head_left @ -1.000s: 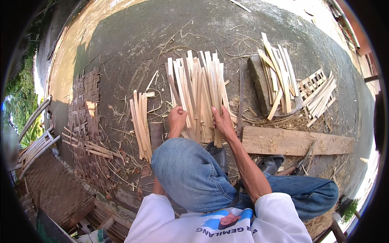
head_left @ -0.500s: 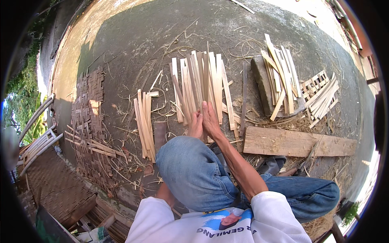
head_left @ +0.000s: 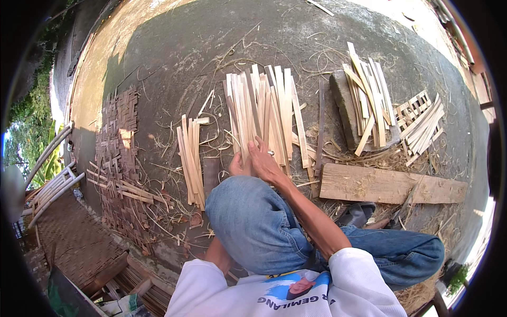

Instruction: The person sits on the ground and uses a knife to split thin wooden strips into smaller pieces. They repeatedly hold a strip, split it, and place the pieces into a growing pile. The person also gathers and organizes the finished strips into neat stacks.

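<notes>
— What can't we see from up here?

— Quite a bit. The left hand (head_left: 236, 165) is mostly tucked behind the raised knee in blue jeans (head_left: 253, 222); only a sliver of it shows just past the denim, so whether its fingers are spread or curled, I cannot tell. The left forearm pokes out lower down, under the thigh, and the rest is hidden.

— And the right one?

— The right hand (head_left: 265, 161) is plain to see. It lies flat, fingers together and stretched forward, pressed down on the near ends of the bamboo strips (head_left: 262, 108). No pinch, just a palm-down press. There's a ring on one finger.

— Where do those strips sit?

— Fanned out on the dark ground straight ahead of the knee, near ends gathered under the two hands, far ends splaying away. The hands meet right at the bundle's near edge, side by side and touching or nearly so.

— Anything else around?

— A smaller bundle of strips (head_left: 191, 158) lies to the left, apart from the hands. A wooden plank (head_left: 391, 185) lies to the right, and beyond it another heap of strips (head_left: 369, 100) leans on a stone block (head_left: 343, 105). Far left, a woven bamboo mat (head_left: 117, 137), its lower edge frayed and hard to follow.
</notes>
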Tool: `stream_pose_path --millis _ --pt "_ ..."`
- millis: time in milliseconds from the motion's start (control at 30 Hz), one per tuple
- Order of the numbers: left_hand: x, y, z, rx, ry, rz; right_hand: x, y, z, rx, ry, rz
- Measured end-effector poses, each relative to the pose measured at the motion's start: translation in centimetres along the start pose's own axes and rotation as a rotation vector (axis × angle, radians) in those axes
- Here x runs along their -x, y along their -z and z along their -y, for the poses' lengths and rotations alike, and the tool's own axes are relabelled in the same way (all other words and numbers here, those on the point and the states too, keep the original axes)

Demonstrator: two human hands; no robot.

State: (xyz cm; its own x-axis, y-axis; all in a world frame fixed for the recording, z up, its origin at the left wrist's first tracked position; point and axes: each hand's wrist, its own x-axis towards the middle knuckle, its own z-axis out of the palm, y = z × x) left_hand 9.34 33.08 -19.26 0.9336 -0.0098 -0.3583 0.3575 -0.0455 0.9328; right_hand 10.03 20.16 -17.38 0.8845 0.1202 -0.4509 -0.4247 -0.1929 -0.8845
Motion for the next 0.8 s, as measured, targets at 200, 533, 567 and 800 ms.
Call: stream_pose_path --millis 200,533,567,800 --pt "0.6 5.9 -2.7 -0.162 0.079 -0.235 0.9 0.7 0.0 -0.1 0.108 -0.251" --pt "-3.3 14.7 -0.3 -1.149 -0.274 -0.62 1.6 4.7 -5.7 0.117 0.062 -0.36" --pt "-3.9 13.0 -1.1 -1.155 -0.364 -0.57 1.9 4.5 -5.1 0.142 0.069 -0.371" --pt "-11.2 2.5 -1.2 -0.817 -0.255 -0.237 0.5 0.2 -3.1 0.572 0.234 -0.423"
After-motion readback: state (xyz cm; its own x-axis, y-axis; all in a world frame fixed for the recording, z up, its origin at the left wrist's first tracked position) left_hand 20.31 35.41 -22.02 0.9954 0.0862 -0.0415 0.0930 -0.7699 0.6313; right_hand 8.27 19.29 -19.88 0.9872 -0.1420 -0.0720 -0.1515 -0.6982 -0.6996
